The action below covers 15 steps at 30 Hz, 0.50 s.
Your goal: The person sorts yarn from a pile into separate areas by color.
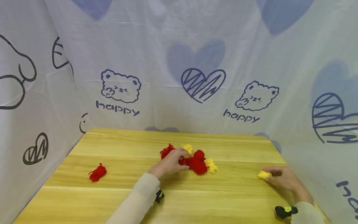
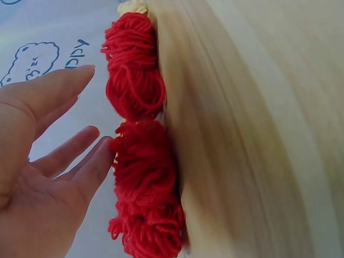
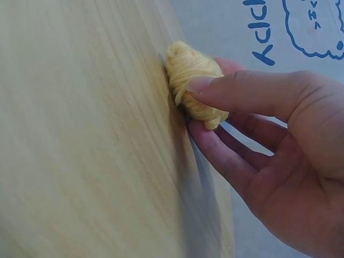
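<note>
Wooden table (image 1: 223,199), loose-fingered left hand (image 1: 171,161) at red yarn (image 1: 199,165), right hand (image 1: 286,180) in a pinch on yellow yarn (image 3: 188,64).

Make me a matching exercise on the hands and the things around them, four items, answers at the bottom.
1. Left hand
2. Right hand
3. Lone red yarn bundle
4. Cloth backdrop

A. printed with hearts and bears
B. pinching a yellow yarn bundle
C. lying on the left part of the table
D. at the red and yellow yarn cluster

Pairs: 1-D, 2-B, 3-C, 4-A
</note>
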{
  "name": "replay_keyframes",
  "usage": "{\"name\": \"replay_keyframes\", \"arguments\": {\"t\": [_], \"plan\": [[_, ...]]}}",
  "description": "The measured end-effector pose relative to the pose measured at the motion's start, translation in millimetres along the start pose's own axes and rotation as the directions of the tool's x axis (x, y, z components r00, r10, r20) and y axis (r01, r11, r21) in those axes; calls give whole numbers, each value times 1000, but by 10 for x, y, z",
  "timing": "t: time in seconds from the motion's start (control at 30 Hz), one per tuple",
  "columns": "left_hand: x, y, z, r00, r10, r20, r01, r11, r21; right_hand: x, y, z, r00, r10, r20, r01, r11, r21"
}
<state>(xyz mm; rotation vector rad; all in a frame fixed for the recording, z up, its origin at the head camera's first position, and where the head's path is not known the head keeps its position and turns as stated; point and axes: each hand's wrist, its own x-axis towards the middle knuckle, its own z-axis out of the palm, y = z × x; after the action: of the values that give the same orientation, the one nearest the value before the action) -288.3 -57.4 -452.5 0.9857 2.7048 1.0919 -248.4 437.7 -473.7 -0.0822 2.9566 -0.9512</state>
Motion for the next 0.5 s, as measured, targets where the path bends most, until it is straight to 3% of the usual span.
{"name": "replay_keyframes", "arguments": {"t": [0.5], "plan": [[169,43,196,998,37,42,-39,997,61,-20,16,-1,1000,11,19,-12,1000,22]]}}
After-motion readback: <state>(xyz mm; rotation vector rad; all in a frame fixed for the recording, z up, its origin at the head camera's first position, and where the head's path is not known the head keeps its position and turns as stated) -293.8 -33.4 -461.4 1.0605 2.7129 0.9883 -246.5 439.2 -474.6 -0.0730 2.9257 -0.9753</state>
